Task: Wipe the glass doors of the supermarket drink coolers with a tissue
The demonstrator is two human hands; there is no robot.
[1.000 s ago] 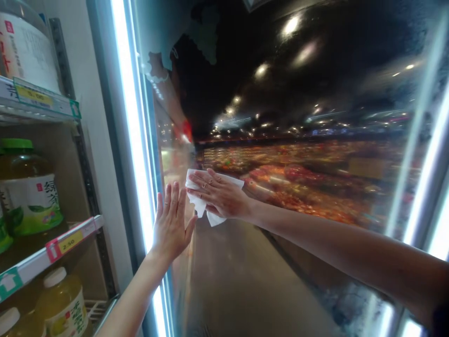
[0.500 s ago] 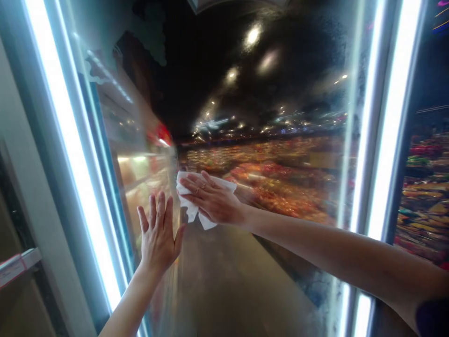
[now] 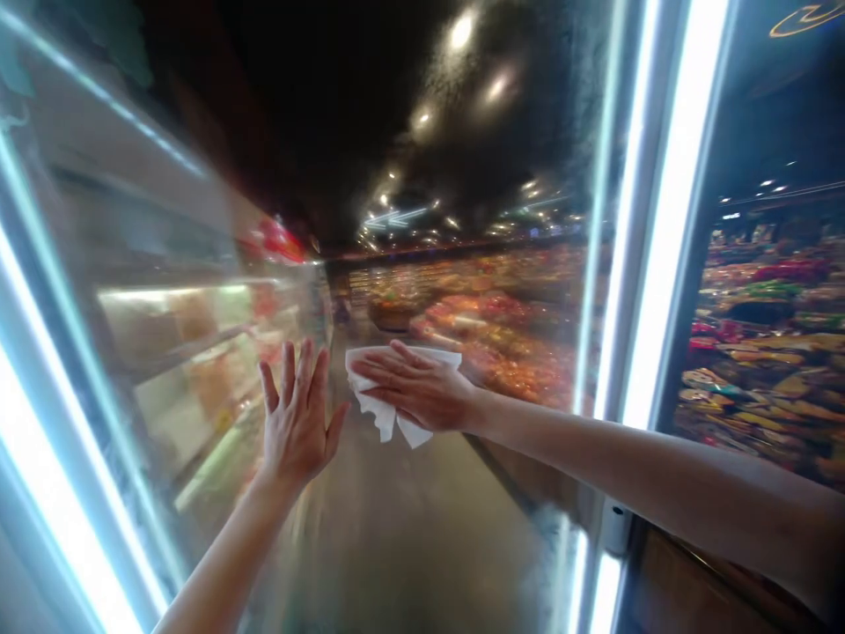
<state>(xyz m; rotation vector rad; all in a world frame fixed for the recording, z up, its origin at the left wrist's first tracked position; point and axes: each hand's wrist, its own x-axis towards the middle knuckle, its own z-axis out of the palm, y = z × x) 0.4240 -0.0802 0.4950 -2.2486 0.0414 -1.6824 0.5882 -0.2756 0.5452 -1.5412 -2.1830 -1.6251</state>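
Note:
My left hand [image 3: 297, 418] lies flat on the glass door [image 3: 462, 528] of a lit cooler, fingers stretched upward and slightly apart, holding nothing. Just to its right, my right hand [image 3: 415, 387] presses a white paper towel [image 3: 389, 414] flat against the same glass, fingers extended over it and pointing left. The towel's lower corners hang loose below the hand. The glass reflects a shop aisle and ceiling lights.
Bright vertical light strips run along the door's frame at the left [image 3: 59, 502] and at the right [image 3: 660, 220]. Beyond the right strip is a second pane [image 3: 766, 335] showing colourful goods. Blurred reflections of shelves fill the left part of the glass.
The view has swung right: the shelf of bottles at the left has left the picture and the right pane has come in. Both hands stay pressed on the glass, the towel shifted slightly.

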